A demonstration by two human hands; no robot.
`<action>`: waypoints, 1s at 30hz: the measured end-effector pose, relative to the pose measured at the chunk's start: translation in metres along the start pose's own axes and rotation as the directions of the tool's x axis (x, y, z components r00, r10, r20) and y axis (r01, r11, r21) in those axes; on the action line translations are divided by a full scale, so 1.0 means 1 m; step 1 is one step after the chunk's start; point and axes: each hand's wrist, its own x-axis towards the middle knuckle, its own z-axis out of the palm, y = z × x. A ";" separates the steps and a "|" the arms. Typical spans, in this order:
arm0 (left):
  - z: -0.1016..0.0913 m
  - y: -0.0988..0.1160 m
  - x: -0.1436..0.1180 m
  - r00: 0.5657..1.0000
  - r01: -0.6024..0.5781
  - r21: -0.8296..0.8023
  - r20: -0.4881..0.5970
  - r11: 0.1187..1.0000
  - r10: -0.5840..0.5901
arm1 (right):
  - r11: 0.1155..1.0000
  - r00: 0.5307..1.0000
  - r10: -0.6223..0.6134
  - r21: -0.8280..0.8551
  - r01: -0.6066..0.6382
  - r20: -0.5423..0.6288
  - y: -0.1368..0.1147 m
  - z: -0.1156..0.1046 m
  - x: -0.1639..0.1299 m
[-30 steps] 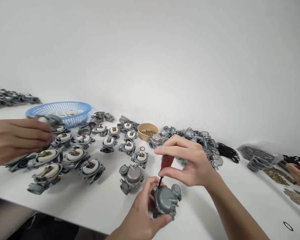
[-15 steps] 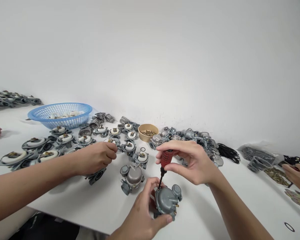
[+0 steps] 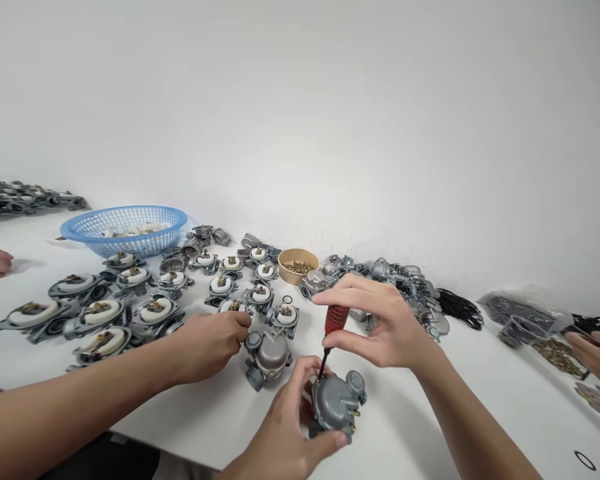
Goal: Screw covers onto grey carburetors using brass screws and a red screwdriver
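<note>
White table (image 3: 190, 420) — carburetor (image 3: 336, 402) gripped in left fingers (image 3: 330, 441).

Bright, even, diffuse light from overhead. Only soft, faint shadows under the hands and parts on the white table (image 3: 430, 427). No hard glare. Sharp at centre frame; slightly soft and stretched toward the left and right edges. Wide-angle bowing along the table's far edge.
</note>
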 end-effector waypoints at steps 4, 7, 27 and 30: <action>0.002 0.000 0.000 1.000 0.012 0.016 0.003 1.000 -0.012 | 0.982 0.992 0.080 0.165 -0.095 0.092 -0.002 0.000 -0.001; -0.001 -0.001 0.002 0.999 -0.023 -0.052 -0.042 0.998 0.021 | 0.994 0.999 0.036 0.107 -0.037 0.012 -0.001 0.000 0.000; -0.030 0.010 0.008 0.999 -0.019 -0.065 0.029 0.998 0.021 | 0.981 0.994 0.046 0.182 -0.065 0.102 -0.006 -0.006 0.001; 0.004 -0.003 -0.004 1.000 -0.002 -0.012 -0.006 1.000 0.001 | 0.990 0.998 0.029 0.137 -0.037 0.060 -0.002 -0.005 0.000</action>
